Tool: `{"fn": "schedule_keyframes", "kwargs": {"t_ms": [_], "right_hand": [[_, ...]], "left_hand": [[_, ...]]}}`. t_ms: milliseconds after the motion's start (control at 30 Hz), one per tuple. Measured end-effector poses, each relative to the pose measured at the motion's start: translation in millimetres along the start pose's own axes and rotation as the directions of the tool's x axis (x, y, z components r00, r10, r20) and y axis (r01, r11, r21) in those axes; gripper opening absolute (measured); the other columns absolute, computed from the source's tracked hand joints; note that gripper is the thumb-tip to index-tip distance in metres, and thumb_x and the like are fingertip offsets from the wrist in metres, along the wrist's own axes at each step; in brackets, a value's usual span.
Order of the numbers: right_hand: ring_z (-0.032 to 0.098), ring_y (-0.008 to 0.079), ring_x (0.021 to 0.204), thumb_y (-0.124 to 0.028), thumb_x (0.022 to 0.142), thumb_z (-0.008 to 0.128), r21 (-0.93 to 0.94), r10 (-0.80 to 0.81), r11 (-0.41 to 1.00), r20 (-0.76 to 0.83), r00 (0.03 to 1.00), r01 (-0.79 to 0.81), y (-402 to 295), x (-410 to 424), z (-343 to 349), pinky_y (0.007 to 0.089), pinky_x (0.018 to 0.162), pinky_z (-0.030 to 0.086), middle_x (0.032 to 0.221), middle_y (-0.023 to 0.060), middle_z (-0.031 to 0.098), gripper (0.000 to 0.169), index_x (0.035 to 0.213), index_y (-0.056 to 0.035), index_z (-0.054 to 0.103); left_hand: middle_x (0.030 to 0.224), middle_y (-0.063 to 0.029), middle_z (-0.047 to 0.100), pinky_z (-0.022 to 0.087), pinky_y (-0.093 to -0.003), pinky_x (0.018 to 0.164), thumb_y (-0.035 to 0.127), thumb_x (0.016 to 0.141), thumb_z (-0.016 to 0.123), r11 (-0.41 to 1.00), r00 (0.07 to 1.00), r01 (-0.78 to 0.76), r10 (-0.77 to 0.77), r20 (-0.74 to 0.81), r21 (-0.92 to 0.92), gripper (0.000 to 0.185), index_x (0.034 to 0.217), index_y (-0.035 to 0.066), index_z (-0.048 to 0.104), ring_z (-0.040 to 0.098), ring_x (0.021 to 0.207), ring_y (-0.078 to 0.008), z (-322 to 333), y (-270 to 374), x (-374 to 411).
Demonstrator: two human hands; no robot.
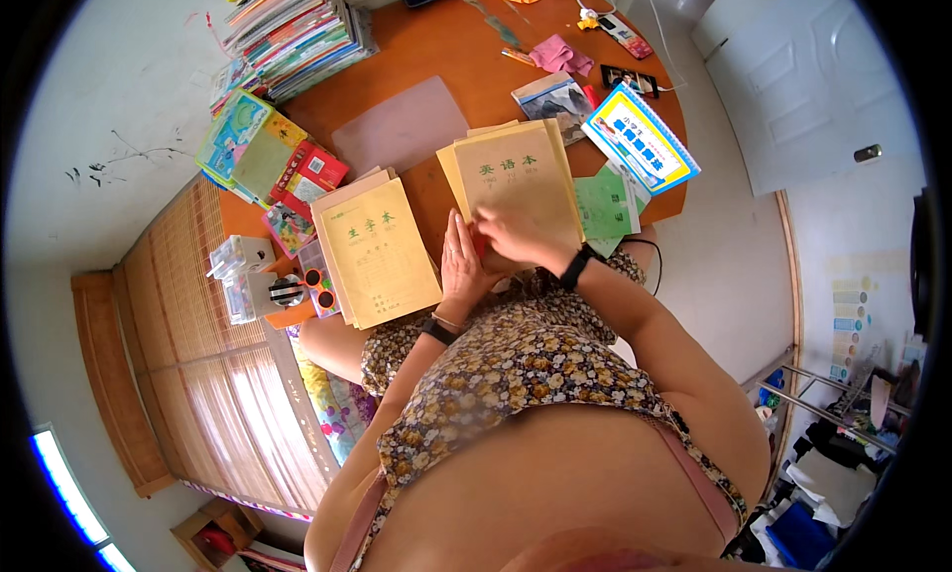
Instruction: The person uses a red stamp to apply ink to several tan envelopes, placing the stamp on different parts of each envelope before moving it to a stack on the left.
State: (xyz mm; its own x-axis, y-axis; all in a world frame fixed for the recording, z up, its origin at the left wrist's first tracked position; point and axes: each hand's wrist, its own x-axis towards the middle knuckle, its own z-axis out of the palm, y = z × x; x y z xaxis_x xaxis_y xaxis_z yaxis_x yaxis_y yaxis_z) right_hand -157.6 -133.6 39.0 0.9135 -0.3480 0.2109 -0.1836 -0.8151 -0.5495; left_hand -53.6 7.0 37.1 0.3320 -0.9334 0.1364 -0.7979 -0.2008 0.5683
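Note:
My hands meet at the near edge of the table, between two piles of exercise books. My left hand (462, 267) points away from me with its fingers straight and together, a ring on one finger. My right hand (515, 237) bends inward with curled fingers, over the near part of the right pile of tan exercise books (513, 152). A small red object (480, 243) shows between the two hands; they mostly hide it, so its kind and which hand holds it are unclear. Left of my left hand lies the other pile of yellow exercise books (383, 256), overhanging the table edge.
On the orange-brown table (424, 40) a tall stack of books (305, 44) leans by the wall. A translucent mat (401, 122), a spiral-bound book (641, 137), green booklets (606, 208), a phone (631, 80), a pink cloth (561, 54) and clear plastic boxes (245, 297) surround the piles.

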Motion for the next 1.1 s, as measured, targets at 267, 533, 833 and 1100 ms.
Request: {"fn": "schedule_keyframes", "kwargs": {"t_ms": [267,533,833,1100], "right_hand": [[0.063,0.0301,0.086,-0.006,0.08,0.063,0.18,-0.031,0.983,0.012,0.999,0.028,-27,-60,-4,0.041,0.072,0.051,0.1,0.011,0.058,0.006,0.086,-0.0051,0.066],[0.064,0.0283,0.086,0.004,0.083,0.061,0.032,0.046,0.999,-0.155,0.987,-0.041,60,40,-28,0.0402,0.074,0.051,0.098,0.0068,0.061,0.016,0.09,-0.0093,0.068],[0.06,0.0279,0.095,-0.004,0.087,0.061,0.039,0.019,0.999,-0.198,0.98,-0.011,67,52,-18,0.039,0.08,0.05,0.098,0.004,0.06,0.009,0.088,-0.0112,0.065],[0.059,0.0245,0.088,-0.003,0.076,0.065,0.09,-0.016,0.996,-0.021,1.0,0.018,7,-79,-46,0.037,0.075,0.048,0.088,0.0022,0.06,0.008,0.072,-0.0101,0.066]], "left_hand": [[0.162,-0.0164,0.025,0.024,-0.0471,0.121,0.038,0.069,0.083,0.986,0.977,-0.152,0.139,0.161,0.068,0.106,0.154,0.003,0.03,0.025,0.15,-0.0301,9,-17,2],[0.159,-0.0204,0.029,0.03,-0.0481,0.118,0.045,0.067,0.086,0.981,0.97,-0.186,0.174,0.17,0.06,0.104,0.148,0.001,0.039,0.031,0.147,-0.0358,-1,-11,10],[0.159,-0.0226,0.029,0.033,-0.0471,0.117,0.044,0.067,0.086,0.981,0.971,-0.17,0.15,0.186,0.098,0.103,0.147,-0.001,0.039,0.032,0.146,-0.0372,1,-9,10],[0.161,-0.0213,0.025,0.034,-0.0469,0.116,0.039,0.064,0.088,0.99,0.973,-0.134,0.122,0.194,0.046,0.107,0.149,0.0,0.036,0.027,0.149,-0.0357,6,-7,7]]}}
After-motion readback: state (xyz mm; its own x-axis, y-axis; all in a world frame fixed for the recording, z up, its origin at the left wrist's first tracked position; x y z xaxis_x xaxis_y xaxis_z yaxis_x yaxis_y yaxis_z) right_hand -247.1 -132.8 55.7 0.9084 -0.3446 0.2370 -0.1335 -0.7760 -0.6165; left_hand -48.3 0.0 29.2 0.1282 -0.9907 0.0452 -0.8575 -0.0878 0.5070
